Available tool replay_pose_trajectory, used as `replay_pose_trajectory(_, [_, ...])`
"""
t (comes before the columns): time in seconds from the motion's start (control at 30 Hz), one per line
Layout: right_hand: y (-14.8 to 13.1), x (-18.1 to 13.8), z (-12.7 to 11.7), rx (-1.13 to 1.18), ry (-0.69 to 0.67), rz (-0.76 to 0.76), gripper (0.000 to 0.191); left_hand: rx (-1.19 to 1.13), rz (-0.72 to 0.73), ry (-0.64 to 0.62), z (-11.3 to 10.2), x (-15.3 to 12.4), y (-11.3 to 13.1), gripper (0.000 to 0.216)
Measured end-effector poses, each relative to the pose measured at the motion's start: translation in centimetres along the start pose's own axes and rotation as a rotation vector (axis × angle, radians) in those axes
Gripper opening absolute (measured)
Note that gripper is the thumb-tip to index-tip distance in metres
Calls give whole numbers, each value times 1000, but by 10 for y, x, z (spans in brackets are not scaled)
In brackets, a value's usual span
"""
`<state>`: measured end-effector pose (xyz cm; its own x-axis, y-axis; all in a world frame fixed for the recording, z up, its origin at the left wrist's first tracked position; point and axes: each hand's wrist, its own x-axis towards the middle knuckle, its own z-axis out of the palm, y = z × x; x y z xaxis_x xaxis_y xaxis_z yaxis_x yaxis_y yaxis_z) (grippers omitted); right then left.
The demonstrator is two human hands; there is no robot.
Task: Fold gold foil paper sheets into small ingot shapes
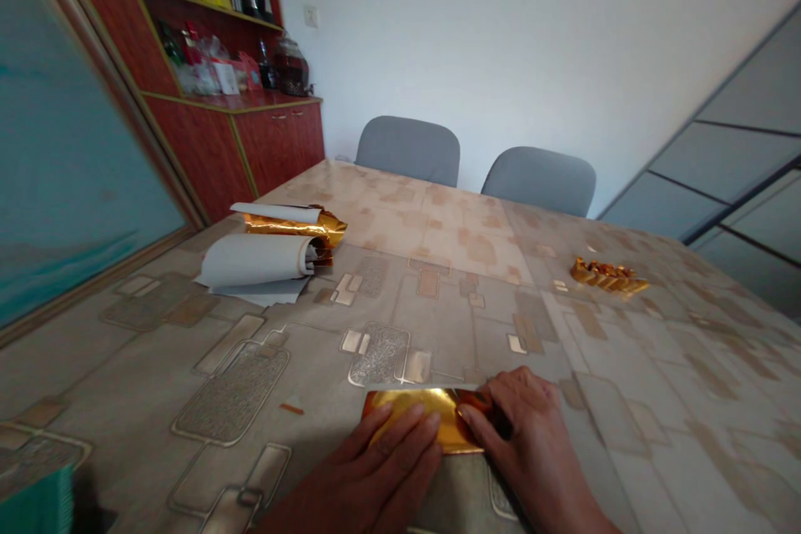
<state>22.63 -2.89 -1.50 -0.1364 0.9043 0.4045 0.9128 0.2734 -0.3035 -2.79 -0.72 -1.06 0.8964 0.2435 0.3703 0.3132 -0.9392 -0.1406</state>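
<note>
A folded sheet of shiny gold foil paper [431, 417] lies on the table in front of me, its long side running left to right. My left hand [381, 467] rests on its left part, the fingers stretched out flat over the foil. At the right end, my right hand [526, 425] pinches the paper, with the thumb on top and the other fingers curled behind the far edge. The fingers hide that end in part. Farther right sits a row of folded gold foil pieces [607, 277].
Rolled white-backed gold paper [256, 259] lies at the far left of the table [438, 317]. A small orange-brown scrap [291, 409] is left of my hands. Two grey chairs [410, 150] stand behind the table. A green object [37, 505] shows at the lower left corner.
</note>
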Motion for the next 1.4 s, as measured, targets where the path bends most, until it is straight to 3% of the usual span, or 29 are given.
replay_pose_trajectory(0.37, [-6, 2, -2, -27, 28, -35, 42, -241, -86, -72, -5, 1, -1, 45])
replay_pose_trajectory(0.9, [-5, 3, -1, -48, 15, -30, 32, -256, -102, -108, 2, -3, 2, 53])
replay_pose_trajectory(1.03, [-5, 6, -9, -43, 42, -27, 23, -225, -89, -116, 4, -6, 2, 51])
replay_pose_trajectory(1.17, [-14, 6, -29, -127, 194, -215, 24, -194, -85, -77, 11, -7, 3, 47])
replay_pose_trajectory(1.3, [-23, -10, -28, -108, 20, -546, 33, -111, -82, -107, 20, -2, 4, 44])
replay_pose_trajectory(1.4, [-21, -25, -13, -119, 7, -567, 37, -90, -70, -117, 23, 0, 3, 43])
